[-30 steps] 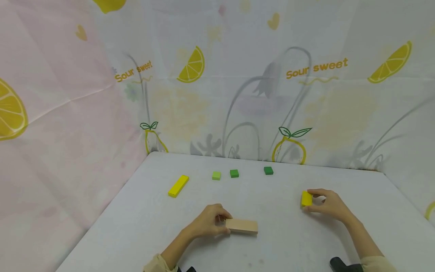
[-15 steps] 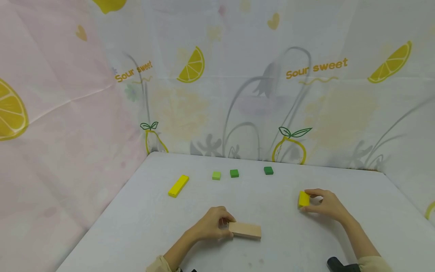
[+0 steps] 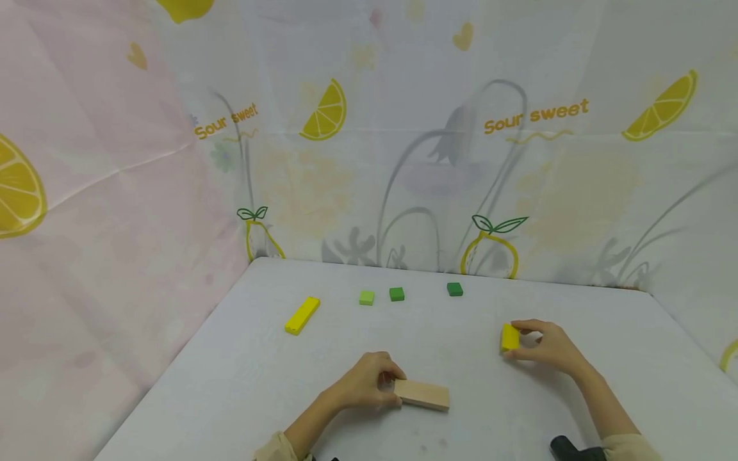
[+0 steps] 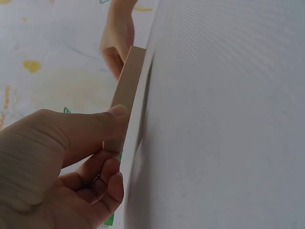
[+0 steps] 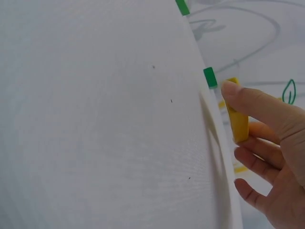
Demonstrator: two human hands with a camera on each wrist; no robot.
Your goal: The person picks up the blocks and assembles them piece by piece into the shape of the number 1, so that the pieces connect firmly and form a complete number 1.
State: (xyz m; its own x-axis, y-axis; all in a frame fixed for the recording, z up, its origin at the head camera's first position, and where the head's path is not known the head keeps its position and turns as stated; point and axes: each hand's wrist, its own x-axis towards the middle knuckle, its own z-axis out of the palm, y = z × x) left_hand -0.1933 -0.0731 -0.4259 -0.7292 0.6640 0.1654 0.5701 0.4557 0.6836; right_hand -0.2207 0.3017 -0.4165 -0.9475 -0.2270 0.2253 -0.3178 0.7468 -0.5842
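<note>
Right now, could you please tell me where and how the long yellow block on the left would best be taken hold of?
Probably at mid-length, from above, pinching across its narrow width: the long yellow block lies flat, diagonally, with both long sides free. The left hand is nearer, but pinches the wooden block.

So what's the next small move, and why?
Probably ease the right hand inward, bringing the yellow block it pinches toward the wooden block: the left hand grips that by one end, and a stretch of tabletop separates the two.
</note>
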